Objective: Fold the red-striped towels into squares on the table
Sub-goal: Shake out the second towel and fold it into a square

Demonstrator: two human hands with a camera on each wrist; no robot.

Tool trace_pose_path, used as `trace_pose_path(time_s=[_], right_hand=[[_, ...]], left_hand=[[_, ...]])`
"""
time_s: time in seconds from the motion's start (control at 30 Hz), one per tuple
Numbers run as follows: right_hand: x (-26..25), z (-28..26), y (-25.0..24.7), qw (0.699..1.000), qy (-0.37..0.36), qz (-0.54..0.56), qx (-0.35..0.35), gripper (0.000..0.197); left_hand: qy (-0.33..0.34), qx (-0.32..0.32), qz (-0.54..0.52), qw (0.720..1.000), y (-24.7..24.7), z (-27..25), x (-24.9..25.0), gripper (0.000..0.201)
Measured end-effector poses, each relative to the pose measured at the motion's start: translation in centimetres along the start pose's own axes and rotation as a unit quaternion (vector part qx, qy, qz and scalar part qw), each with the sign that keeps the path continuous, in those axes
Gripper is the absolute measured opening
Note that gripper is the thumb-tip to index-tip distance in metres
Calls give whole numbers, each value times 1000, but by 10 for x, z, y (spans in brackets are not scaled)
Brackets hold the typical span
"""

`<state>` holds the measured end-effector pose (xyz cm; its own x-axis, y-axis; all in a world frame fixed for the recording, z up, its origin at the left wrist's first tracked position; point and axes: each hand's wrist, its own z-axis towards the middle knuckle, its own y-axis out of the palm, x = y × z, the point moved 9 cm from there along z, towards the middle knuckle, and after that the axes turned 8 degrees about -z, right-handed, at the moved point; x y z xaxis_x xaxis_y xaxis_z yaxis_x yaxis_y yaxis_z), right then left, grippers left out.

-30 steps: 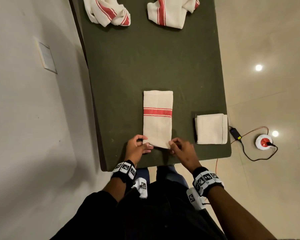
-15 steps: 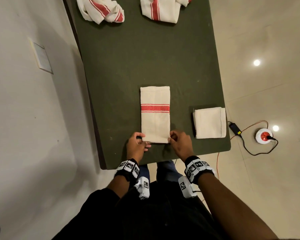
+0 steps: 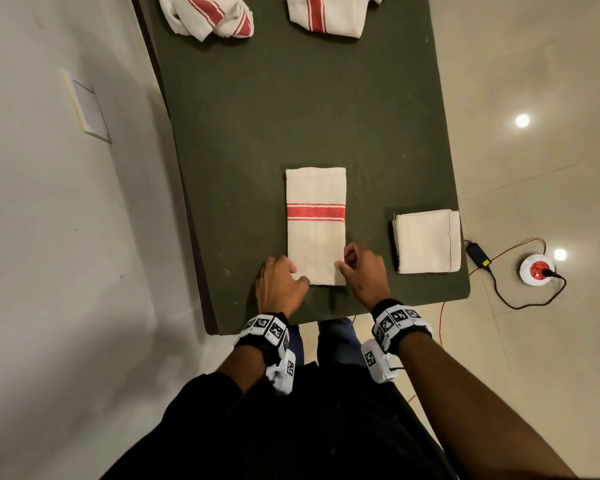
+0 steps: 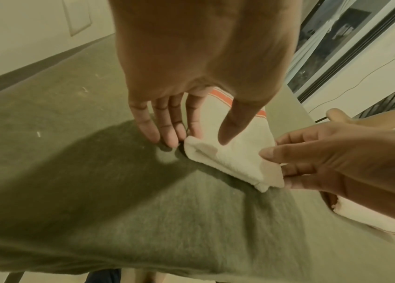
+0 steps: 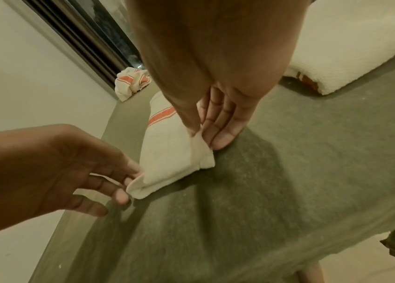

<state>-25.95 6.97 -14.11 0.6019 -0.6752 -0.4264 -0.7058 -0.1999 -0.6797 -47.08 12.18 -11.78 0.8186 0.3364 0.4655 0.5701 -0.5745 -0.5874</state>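
A cream towel with one red stripe (image 3: 316,223) lies folded into a long strip on the dark green table (image 3: 291,116). My left hand (image 3: 300,277) pinches its near left corner, with the thumb on top (image 4: 235,122) and the fingers (image 4: 167,132) at the edge. My right hand (image 3: 342,268) pinches the near right corner between thumb and fingers (image 5: 220,134). The near end of the towel (image 5: 174,164) is raised slightly off the table. Right of it lies a towel folded into a square (image 3: 426,240).
Two crumpled red-striped towels (image 3: 208,15) (image 3: 326,15) sit at the table's far end. The near table edge (image 3: 326,320) is just behind my hands. On the floor to the right are a black adapter (image 3: 477,254), a cable and a round red-and-white socket (image 3: 537,270).
Both hands stayed at the towel's near end and slid a little forward along its sides. The towel and the other cloths have not shifted on the table.
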Motion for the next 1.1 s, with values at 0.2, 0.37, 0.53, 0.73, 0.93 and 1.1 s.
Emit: trace_pose_path(time_s=[0.2, 0.37, 0.53, 0.73, 0.93, 1.1], right_hand=[[7, 5, 1, 1000, 21, 4, -12, 26], [-16, 36, -48, 996, 5, 35, 77, 29], [-52, 90, -61, 997, -23, 17, 76, 25], [-60, 100, -65, 992, -23, 27, 124, 11], [-66, 95, -65, 987, -62, 61, 138, 17], [-51, 106, -63, 991, -18, 84, 100, 17]], left_hand=[[18, 8, 33, 999, -1, 7, 0, 22], [1, 1, 18, 1000, -17, 24, 5, 10], [4, 24, -32, 999, -43, 66, 37, 16], [33, 28, -54, 998, -45, 84, 58, 20], [63, 48, -53, 995, -40, 81, 52, 30], [65, 54, -45, 995, -40, 79, 54, 29]])
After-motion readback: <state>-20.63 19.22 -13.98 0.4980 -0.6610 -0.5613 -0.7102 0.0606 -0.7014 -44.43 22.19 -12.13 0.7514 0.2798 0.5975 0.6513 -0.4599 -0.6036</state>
